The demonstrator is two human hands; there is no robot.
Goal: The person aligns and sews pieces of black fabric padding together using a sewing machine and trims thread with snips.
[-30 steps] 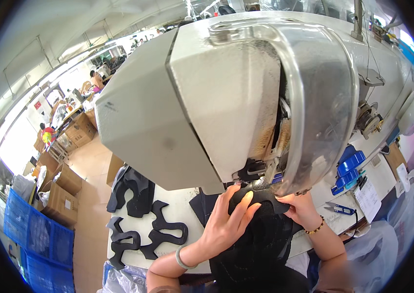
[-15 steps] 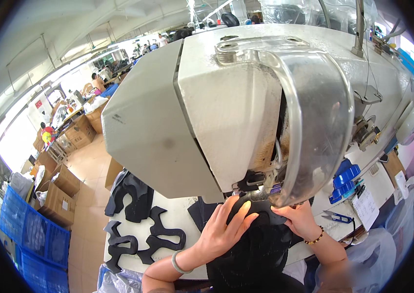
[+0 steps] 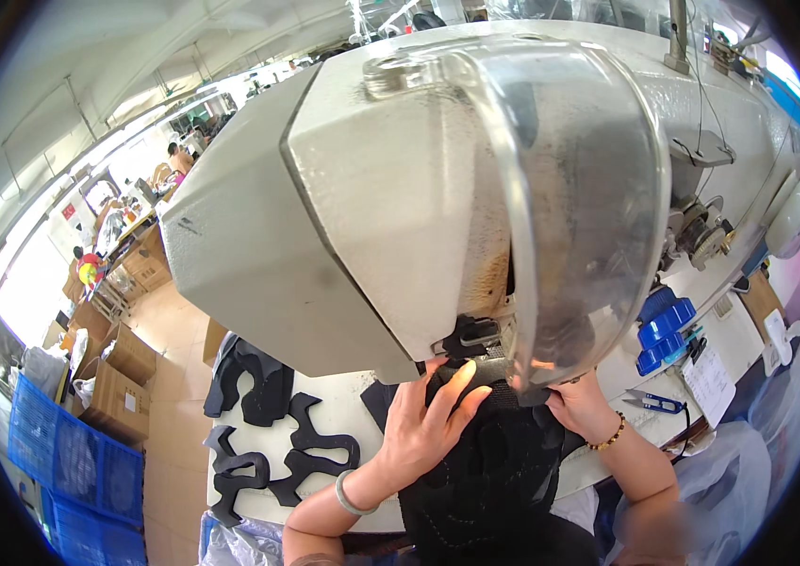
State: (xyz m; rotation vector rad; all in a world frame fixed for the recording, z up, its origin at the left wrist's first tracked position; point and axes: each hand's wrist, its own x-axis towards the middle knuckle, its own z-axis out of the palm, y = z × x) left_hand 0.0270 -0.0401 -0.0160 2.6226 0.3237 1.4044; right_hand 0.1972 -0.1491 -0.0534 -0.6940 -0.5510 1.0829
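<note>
A large white sewing machine (image 3: 371, 208) fills the middle, its needle area low at the front. Black fabric (image 3: 489, 472) lies under it and hangs toward me. My left hand (image 3: 423, 424) rests on the fabric's left side, fingers stretched out and spread, their tips close by the needle area. On the other side my right hand (image 3: 581, 410) pinches the fabric's edge between thumb and fingers. Its fingertips are partly seen through the clear curved guard (image 3: 598, 217). The needle itself is hidden.
Black cut-out pieces (image 3: 315, 453) lie on the white table at left. To the right are blue-handled thread snips (image 3: 659, 403), a blue plastic holder (image 3: 664, 330) and a written paper sheet (image 3: 707, 382). Blue crates (image 3: 74, 453) and cardboard boxes (image 3: 117, 396) stand on the floor at left.
My view has shifted closer to the machine, which looks larger. The right hand's fingers have moved further behind the clear guard. My left hand stays on the fabric, fingers more spread.
</note>
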